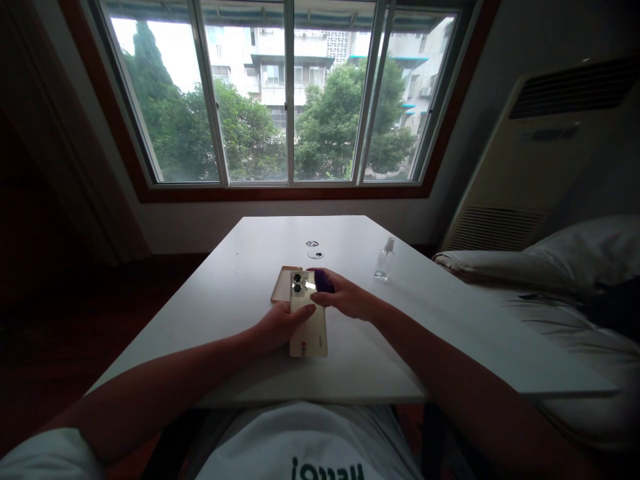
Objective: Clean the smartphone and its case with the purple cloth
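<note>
A pale gold smartphone is held above the white table, its back and camera lenses facing me. My left hand grips its left edge, with the thumb lying across the back. In my right hand is a dark purple cloth, pressed at the phone's upper right edge near the cameras. The right thumb rests on the phone's back; the other fingers are partly hidden by the cloth. Just behind the phone lies a phone case with an orange-tan rim, partly covered by the phone and left hand.
A clear spray bottle stands right of the hands on the white table. Two small flat round pieces, a nearer disc and a farther ring, lie beyond the case. A bed adjoins the table's right side.
</note>
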### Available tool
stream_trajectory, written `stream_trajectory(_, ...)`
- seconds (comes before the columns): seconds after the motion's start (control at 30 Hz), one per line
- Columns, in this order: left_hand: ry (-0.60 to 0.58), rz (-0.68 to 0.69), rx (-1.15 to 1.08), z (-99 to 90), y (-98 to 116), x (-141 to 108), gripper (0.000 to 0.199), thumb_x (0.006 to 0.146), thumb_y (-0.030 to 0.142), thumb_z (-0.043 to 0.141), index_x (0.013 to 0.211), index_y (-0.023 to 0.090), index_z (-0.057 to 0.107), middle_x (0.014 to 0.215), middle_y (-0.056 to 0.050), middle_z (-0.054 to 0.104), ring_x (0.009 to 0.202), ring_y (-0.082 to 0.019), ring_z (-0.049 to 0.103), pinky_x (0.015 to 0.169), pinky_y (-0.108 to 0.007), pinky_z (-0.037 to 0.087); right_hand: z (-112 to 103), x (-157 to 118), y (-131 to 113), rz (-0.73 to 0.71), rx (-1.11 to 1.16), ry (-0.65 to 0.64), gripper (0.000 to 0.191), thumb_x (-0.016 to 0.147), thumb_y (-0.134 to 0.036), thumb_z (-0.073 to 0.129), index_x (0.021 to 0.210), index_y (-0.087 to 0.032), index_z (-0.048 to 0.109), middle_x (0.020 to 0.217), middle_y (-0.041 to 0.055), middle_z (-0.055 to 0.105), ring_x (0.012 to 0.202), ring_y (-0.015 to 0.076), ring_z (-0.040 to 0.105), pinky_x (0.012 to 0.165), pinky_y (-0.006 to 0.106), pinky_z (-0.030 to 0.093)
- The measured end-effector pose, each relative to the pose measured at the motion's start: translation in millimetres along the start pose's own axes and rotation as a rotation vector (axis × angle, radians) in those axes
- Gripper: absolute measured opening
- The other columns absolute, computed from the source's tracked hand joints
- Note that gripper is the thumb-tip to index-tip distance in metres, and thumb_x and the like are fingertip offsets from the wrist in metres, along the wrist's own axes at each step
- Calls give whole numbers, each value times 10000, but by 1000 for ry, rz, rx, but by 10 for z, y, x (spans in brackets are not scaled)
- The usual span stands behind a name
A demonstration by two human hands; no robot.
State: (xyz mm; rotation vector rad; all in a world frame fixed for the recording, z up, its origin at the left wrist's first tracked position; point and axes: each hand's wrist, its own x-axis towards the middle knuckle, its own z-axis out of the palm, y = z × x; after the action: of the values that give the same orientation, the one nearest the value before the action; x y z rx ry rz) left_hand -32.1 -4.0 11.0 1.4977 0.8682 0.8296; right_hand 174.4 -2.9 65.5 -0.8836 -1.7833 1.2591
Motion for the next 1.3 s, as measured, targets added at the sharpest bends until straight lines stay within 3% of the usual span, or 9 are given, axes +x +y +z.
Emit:
stream_trajectory(0.17,11,-28,3,1,28,1,572,852,565,704,1145,74,719,1067,-168,736,943,-288,703,788,-350,550,-9,3,-20,18,90,-20,631,826,-327,774,1400,-201,545,1225,103,650,1078,247,641,858,346,570)
stream_trajectory(0.3,13,-48,-1,-5,43,0,618,815,584,735,1145,61,721,1097,-186,727,989,-315,698,823,-376,555,-59,22,6,40,165,28,568,812,-222,695,1373,-216,604,1180,80,675,987,214,661,771,284,564)
stream_trajectory(0.53,31,-30,37,-14,26,-3,605,808,593,732,1090,58,722,1074,-192,726,965,-313,695,800,-373,553,-100,25,31,-43,122,-59,681,798,-267,786,1433,-185,553,1294,105,640,1160,270,622,1005,425,523)
stream_trajectory(0.8,35,36,84,-20,-46,25,566,816,609,711,1003,75,719,980,-167,723,852,-259,677,722,-329,528,-28,34,35,-121,23,-21,662,782,-289,826,1380,-197,556,1272,95,643,1138,233,617,982,376,516)
stream_trajectory(1.3,-3,28,105,1,-34,-4,521,830,577,702,922,64,697,889,-144,711,776,-230,655,667,-300,504,168,29,46,-72,-140,221,604,693,-425,878,1146,-168,572,1020,55,663,900,200,609,799,346,515)
